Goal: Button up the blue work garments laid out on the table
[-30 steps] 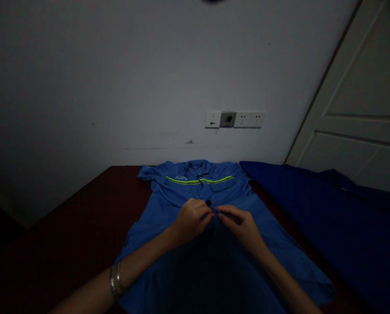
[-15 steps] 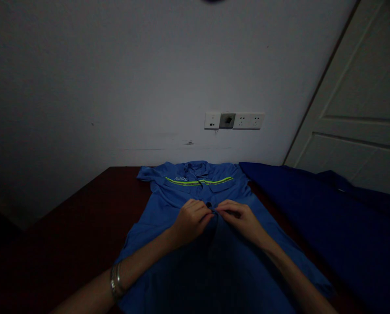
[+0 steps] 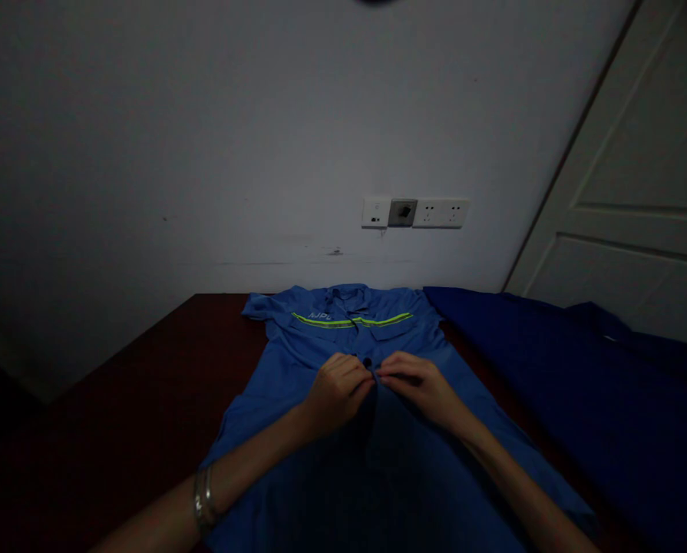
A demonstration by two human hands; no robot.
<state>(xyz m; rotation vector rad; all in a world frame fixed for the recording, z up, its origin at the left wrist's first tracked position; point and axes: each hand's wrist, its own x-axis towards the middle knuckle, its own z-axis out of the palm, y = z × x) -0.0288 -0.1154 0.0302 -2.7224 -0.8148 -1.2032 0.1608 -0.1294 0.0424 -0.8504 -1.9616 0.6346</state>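
A blue work shirt [image 3: 297, 384] with a yellow-green reflective stripe [image 3: 351, 319] across the chest lies flat on a dark red-brown table [image 3: 147, 384], collar away from me. My left hand [image 3: 336, 390] and my right hand [image 3: 417, 388] meet at the shirt's front placket, just below a dark button [image 3: 367, 362]. Both hands have their fingers curled and pinched on the edges of the placket. Metal bangles [image 3: 203, 498] circle my left wrist.
A darker blue garment [image 3: 579, 369] is spread over the right side of the table. Behind the table is a grey wall with a row of sockets and a switch [image 3: 415, 213]. A white door [image 3: 636, 192] stands at the right.
Both hands stayed at the placket, with the fingers closing in a little tighter together; the right hand shifted slightly left and up. The shirt has not moved.
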